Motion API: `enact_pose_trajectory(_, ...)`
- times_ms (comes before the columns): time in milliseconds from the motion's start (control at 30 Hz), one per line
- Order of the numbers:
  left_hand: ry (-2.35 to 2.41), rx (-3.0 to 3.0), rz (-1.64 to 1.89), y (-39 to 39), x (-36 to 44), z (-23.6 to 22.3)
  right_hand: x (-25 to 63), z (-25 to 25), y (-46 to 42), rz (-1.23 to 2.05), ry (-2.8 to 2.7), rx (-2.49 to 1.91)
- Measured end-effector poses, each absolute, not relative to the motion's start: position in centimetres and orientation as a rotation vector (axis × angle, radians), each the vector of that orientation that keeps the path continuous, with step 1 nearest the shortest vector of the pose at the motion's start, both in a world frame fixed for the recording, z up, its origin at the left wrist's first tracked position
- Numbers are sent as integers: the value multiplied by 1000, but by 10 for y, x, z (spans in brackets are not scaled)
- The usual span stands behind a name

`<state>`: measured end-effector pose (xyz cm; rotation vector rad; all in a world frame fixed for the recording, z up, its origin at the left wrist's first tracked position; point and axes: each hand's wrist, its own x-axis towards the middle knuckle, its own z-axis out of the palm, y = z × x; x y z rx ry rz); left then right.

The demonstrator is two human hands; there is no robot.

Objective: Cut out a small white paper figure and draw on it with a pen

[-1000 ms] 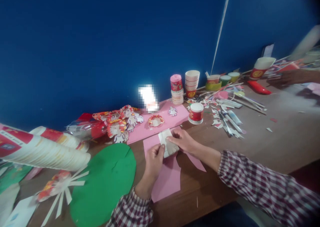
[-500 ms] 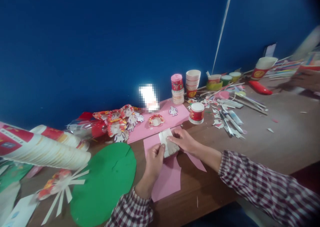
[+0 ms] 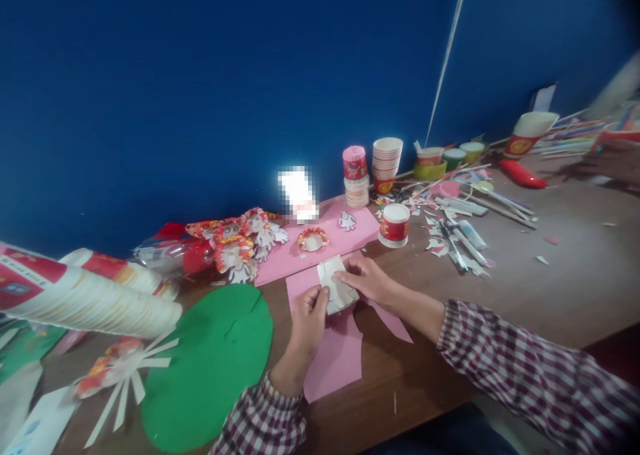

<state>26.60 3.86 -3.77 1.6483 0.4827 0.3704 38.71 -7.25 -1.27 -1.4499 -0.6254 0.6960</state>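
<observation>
A small piece of folded white paper [image 3: 336, 287] is held between my two hands, its lower part looking greyish and creased. My left hand [image 3: 309, 318] pinches its left edge with thumb and bent fingers. On the opposite side my right hand [image 3: 371, 280] grips it, the thumb lying on top and the fingers behind. Beneath them lie cut pieces of pink paper [image 3: 335, 361] on the brown table. Just beyond is a pink sheet [image 3: 280, 265] bearing a red-and-yellow ring [image 3: 313, 240] and a small white animal cutout [image 3: 347, 221].
To the left are a green paper oval [image 3: 210, 368], stacked paper cups [image 3: 115, 308] and several lion-like cutouts [image 3: 234, 245]. Behind stand a red cup [image 3: 394, 225] and a cup stack [image 3: 387, 165]. Pens [image 3: 453, 245], paper scraps and a red object [image 3: 523, 174] lie to the right.
Both hands keep the same grip on the folded white paper, with barely any movement. The whole view has shifted very slightly.
</observation>
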Motion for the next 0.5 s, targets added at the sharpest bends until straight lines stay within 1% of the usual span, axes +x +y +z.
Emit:
enact_pose_trajectory(300,499,1595,367,37,266,-35,389,-17,-72,708,-652,-1442)
enact_pose_trajectory(500,538,1527,441,37,263,-30,388,-17,-72,733,-635,-1414)
